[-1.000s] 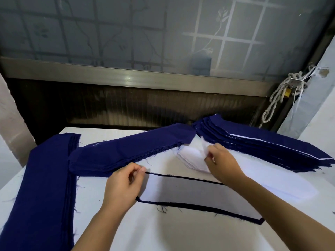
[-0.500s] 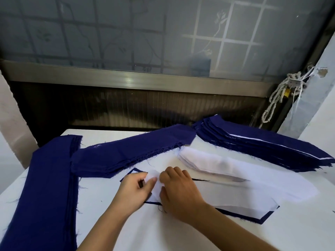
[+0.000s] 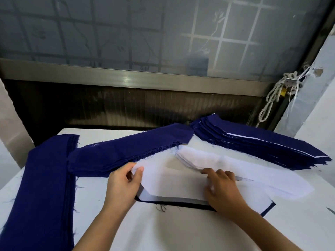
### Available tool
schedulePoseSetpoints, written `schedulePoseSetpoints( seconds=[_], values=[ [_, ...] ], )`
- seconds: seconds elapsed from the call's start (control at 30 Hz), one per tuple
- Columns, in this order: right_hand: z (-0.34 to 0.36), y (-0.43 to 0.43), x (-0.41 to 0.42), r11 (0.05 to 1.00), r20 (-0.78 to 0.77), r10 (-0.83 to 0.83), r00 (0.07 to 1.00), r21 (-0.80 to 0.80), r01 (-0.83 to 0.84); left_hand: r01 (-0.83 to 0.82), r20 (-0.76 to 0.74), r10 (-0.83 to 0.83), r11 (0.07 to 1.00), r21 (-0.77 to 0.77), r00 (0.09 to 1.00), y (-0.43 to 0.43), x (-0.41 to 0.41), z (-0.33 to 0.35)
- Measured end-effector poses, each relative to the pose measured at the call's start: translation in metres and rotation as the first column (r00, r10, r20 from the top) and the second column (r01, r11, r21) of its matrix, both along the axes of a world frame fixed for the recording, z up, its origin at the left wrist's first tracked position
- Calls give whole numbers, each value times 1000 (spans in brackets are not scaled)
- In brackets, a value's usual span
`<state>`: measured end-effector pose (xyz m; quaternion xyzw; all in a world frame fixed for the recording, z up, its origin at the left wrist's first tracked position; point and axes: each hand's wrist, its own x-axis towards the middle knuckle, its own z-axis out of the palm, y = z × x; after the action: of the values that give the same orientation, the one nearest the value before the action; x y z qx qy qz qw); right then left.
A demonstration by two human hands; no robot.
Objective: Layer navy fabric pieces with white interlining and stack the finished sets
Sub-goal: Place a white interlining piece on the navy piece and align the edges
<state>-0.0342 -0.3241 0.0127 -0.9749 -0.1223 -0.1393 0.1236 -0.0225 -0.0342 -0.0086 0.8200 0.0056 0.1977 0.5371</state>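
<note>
A white interlining piece point(image 3: 172, 182) lies over a navy fabric piece point(image 3: 181, 205), of which only the dark front and right edges show. My left hand point(image 3: 123, 185) pinches the interlining's left corner and lifts it a little. My right hand point(image 3: 223, 191) rests flat on the interlining with fingers spread. A pile of white interlining point(image 3: 226, 165) lies just behind. A stack of navy pieces point(image 3: 126, 151) sits at the back middle. The stack of layered sets point(image 3: 262, 144), with white edges showing, is at the back right.
A long pile of navy strips point(image 3: 41, 187) runs down the left side of the white table point(image 3: 163, 232). A dark wall and a frosted window stand behind the table. A knotted rope point(image 3: 277, 91) hangs at the right.
Both hands were together at the piece's left end. My right hand has slid right along the interlining, and my left hand has raised the left corner.
</note>
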Motion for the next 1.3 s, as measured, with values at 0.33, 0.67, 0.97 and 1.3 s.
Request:
schedulePoseSetpoints(
  seconds=[0.33, 0.67, 0.97, 1.3],
  values=[
    [-11, -87, -37, 898, 71, -440, 895, 68, 435, -192, -89, 215, 958, 214, 973, 0, 0, 1],
    [-20, -89, -39, 834, 207, -551, 808, 118, 538, -303, -122, 329, 934, 188, 937, 1, -2, 6],
    [-17, -85, -41, 834, 170, -551, 817, 84, 545, -283, -154, 378, 858, 427, 913, 1, -3, 6],
    [-13, -81, -45, 824, 157, -567, 809, 112, 556, -294, -125, 396, 827, 480, 910, -1, -2, 7]
  ],
)
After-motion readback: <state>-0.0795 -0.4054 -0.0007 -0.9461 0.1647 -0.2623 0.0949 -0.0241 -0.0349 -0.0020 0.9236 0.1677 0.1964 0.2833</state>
